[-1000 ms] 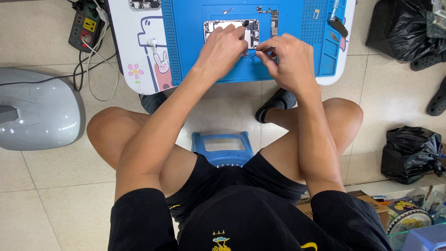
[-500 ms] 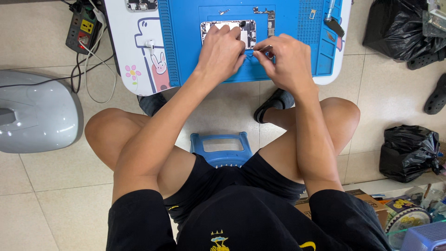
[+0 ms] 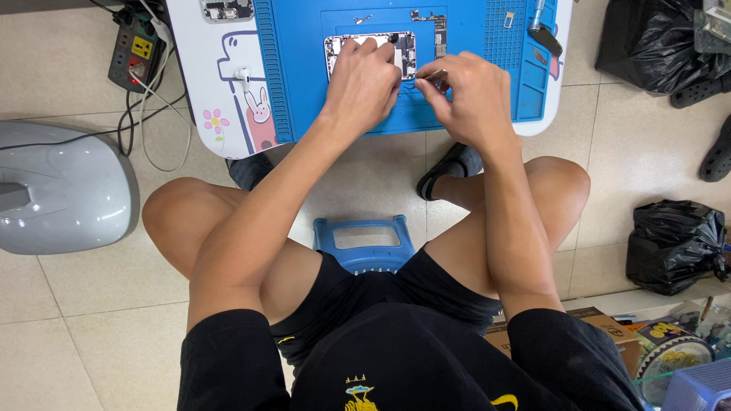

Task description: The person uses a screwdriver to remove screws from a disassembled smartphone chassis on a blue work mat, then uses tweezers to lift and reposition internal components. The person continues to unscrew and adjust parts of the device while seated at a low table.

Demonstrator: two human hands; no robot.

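Head view, looking down btwn my knees: opened phone lies flat near the middle of the blue repair mat, which sits on the small white table. Left hand is spread over the phone, fingers pressed down on its lower half, pinning it rather than gripping it. Right hand is just beside the phone's right edge, thumb + forefinger pinched tight on thin metal tweezers, tips aimed left toward the phone's interior.

How I'd do this bit well (my judgement, not seen): keep the left palm weight steady so the body can't slide on the mat, and brace the right wrist on the mat edge so the tips move in small strokes only. Come in low and shallow, not stabbing down, bc the boards inside look exposed. Whether the tips carry a screw or part, can't tell, too small.

Loose bits lie further up the mat: a narrow circuit board just right of the phone's top, a small part well apart. Power strip w/ cables on the floor left; blue stool under me.
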